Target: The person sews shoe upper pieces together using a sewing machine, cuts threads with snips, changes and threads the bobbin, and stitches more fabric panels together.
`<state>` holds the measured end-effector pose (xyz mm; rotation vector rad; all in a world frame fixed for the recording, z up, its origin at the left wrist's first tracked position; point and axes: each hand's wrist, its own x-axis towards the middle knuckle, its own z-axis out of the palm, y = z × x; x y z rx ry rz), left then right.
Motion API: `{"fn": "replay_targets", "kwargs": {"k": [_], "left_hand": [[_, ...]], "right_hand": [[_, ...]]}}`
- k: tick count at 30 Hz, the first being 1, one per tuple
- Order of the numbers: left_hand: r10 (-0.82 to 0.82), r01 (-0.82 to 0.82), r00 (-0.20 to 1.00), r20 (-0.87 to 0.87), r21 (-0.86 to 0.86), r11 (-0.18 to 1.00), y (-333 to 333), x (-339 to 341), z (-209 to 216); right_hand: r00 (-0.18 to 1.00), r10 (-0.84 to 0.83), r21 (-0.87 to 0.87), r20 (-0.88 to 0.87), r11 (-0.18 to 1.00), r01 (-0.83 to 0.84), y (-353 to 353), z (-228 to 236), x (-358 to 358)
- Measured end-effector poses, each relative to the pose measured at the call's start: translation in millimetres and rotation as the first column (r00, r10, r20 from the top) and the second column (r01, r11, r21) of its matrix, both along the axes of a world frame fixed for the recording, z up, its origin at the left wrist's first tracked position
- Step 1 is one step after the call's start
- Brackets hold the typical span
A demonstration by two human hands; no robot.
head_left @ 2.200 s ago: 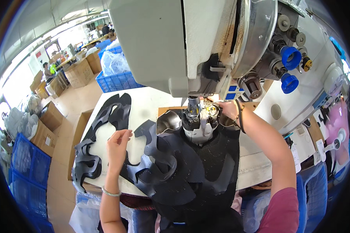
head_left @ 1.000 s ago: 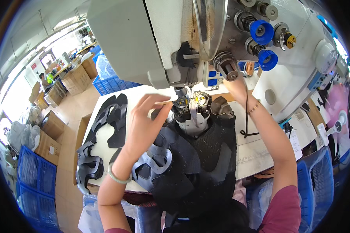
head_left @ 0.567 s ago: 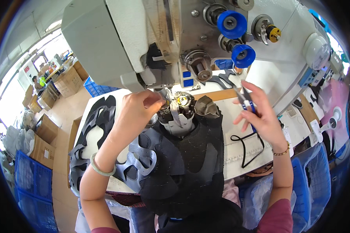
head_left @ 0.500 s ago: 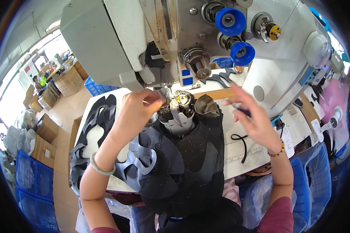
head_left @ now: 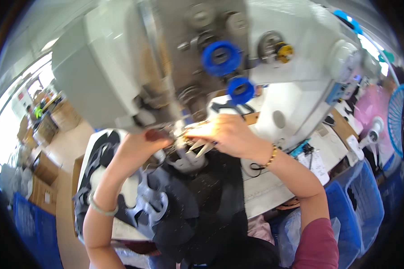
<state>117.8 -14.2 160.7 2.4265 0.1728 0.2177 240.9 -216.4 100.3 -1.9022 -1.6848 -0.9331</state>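
My left hand [head_left: 139, 150] is closed, its thumb and fingers pinched together beside the needle area of a large sewing machine [head_left: 94, 58]. What those fingers hold is blurred. My right hand [head_left: 233, 136] is also closed, on the other side of the needle area, with its fingertips at the top of the machine's post [head_left: 188, 162]. Two pointed blades of thread snips [head_left: 203, 149] stick out below the right hand. Black material [head_left: 220, 193] hangs around the post toward me. Grey cut-out pieces [head_left: 150, 204] lie to its left, under my left forearm.
Blue thread-tension knobs [head_left: 221, 58] are on the machine head above my hands. Blue plastic crates [head_left: 368, 201] stand at the right, and another blue crate [head_left: 33, 228] at the lower left. Cardboard boxes [head_left: 44, 193] sit on the floor. A blue fan [head_left: 398, 121] is at the far right.
My right hand has come in from the right to the needle area, and the snips' blades now show below it. My left hand stays by the needle. The whole view has shifted.
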Motion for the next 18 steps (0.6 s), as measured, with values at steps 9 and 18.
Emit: {"fn": "replay_targets", "kwargs": {"k": [9,18], "left_hand": [[0.031,-0.031,1.0,-0.007,-0.059,0.998,0,0,1],[-0.044,-0.083,0.984,-0.175,-0.652,0.754,34,19,-19]], "right_hand": [[0.996,0.055,0.154,-0.074,0.987,-0.043,14,-23,2],[0.98,0.017,0.096,-0.2,0.995,0.002,8,-17,4]]}}
